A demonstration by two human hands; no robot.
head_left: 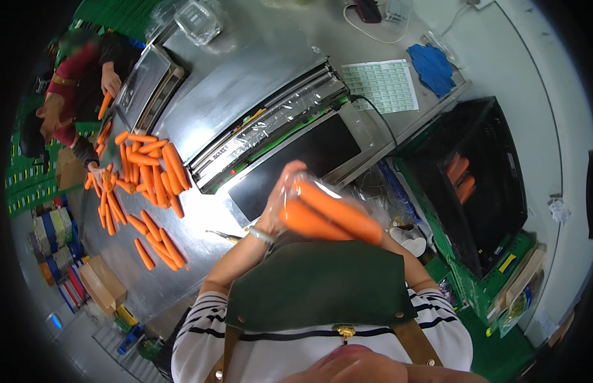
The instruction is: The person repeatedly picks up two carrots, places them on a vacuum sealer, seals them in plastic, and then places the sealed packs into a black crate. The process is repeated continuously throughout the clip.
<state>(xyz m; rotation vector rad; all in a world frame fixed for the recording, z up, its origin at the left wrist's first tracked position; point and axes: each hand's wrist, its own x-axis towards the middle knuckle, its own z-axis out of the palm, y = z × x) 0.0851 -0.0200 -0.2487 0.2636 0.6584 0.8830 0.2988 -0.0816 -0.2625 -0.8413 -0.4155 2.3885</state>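
In front of my chest is a clear plastic bag of carrots (331,212), several large ones side by side, slightly blurred. My left hand (275,207) is closed on the bag's left end, its thumb side showing above the plastic. My right forearm (408,258) reaches up behind the bag's right end; the bag hides the right hand and its fingers. Just beyond the bag stands a wrapping machine (268,127) with a roll of clear film and a dark flat plate (296,167).
Loose carrots (150,169) are heaped on the metal table (201,281) to the left. Across it, another person's hand (110,80) holds a carrot beside a scale (146,89). On the right, a black crate (494,191) on green crates contains bagged carrots. A blue glove (430,69) lies farther back.
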